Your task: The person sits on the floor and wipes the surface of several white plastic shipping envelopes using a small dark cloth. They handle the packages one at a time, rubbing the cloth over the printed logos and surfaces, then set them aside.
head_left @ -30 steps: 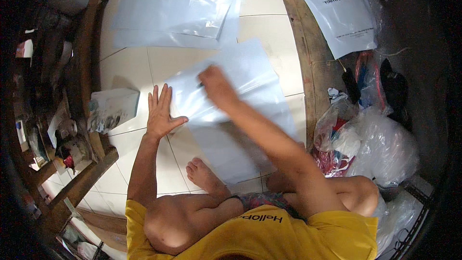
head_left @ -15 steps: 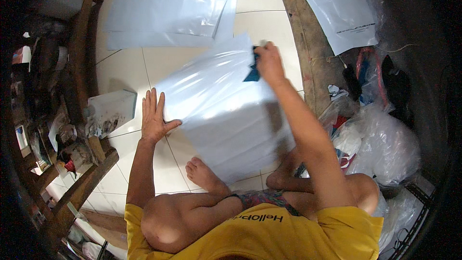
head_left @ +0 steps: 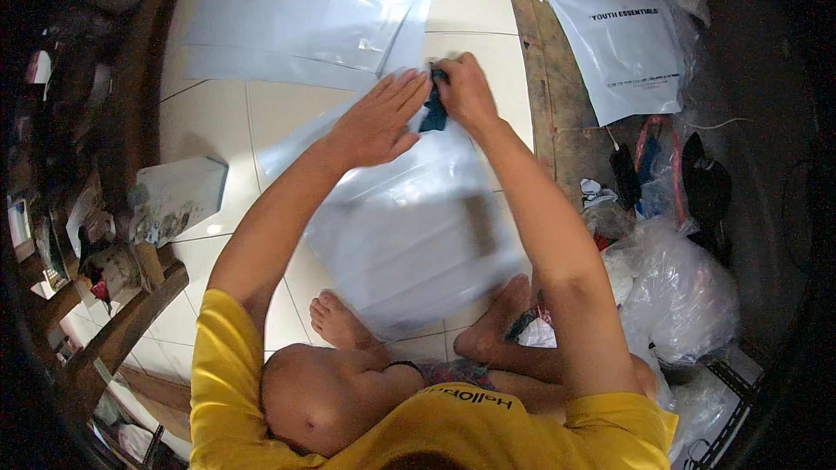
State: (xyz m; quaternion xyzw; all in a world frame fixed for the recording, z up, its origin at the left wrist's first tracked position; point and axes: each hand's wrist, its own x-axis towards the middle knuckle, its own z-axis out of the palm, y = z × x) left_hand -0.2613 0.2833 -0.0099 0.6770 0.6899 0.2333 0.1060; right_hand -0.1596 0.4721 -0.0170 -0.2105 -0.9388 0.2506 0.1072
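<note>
And here are both hands at the far end of the pale plastic sheet (head_left: 405, 248), which lies on the tiled floor (head_left: 475, 39) just beyond the feet, most of its length on the near side of the hands, toward the body. Its long axis runs away from the person, far end leaning a little left. The right hand (head_left: 468, 91) is up at the far right corner, its grip clenched on a dark cloth (head_left: 433, 113) that hangs toward the sheet (whether it presses on the plastic, I can't tell). Across comes the left hand (head_left: 376, 126), palm down, fingers stretched out and holding nothing, over the sheet's far edge! Its fingertips point right and end just beside the cloth, so the two hands are nearly meeting; the right is the nearer to that far right corner, the left covers the middle of the edge. Straight beyond them lies a spread of more pale sheets (head_left: 270, 22), and off to the right, a white printed bag (head_left: 610, 39).
</note>
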